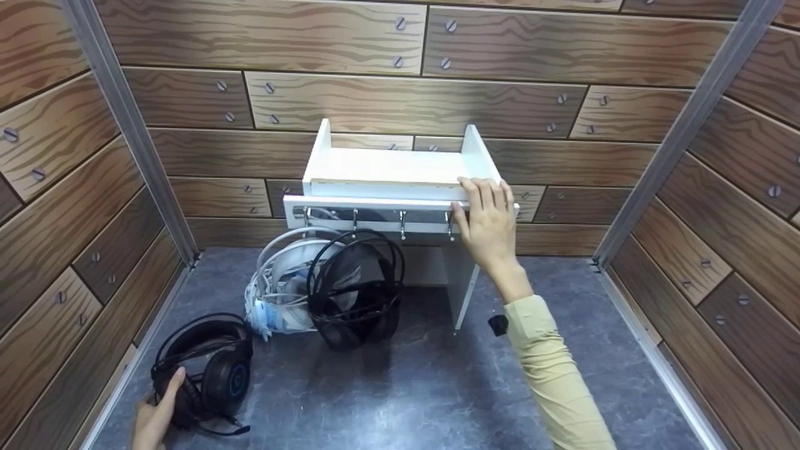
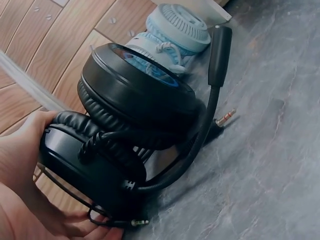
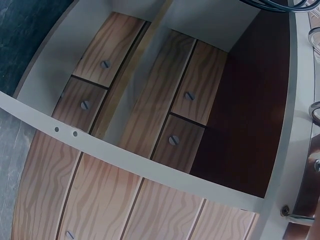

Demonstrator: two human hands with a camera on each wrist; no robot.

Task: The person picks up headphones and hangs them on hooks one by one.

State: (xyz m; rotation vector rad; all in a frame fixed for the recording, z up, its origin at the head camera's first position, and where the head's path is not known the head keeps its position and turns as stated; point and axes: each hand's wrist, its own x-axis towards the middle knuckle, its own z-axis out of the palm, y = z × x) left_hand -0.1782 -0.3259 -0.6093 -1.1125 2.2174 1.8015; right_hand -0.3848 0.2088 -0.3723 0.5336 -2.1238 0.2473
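My left hand (image 1: 155, 415) grips a black headset (image 1: 234, 382) by one ear cup, thumb on its outer side and fingers around below. In the left wrist view its boom microphone (image 2: 219, 57) sticks up beside a bare plug (image 2: 227, 116). My right hand (image 1: 490, 228) rests on the right end of a white shelf unit (image 1: 400, 165), fingers laid over the top edge and thumb down the front rail. Metal hooks (image 1: 403, 225) line that rail. At the left hooks hang a white headset (image 1: 294, 275) with coiled cables and another black headset (image 1: 369, 312).
A grey marbled floor (image 1: 400, 400) lies under everything. Wood-patterned walls (image 1: 350, 103) enclose the space at the back and sides, with metal corner posts (image 1: 128, 125). The unit's right side panel (image 1: 461, 287) reaches down to the floor.
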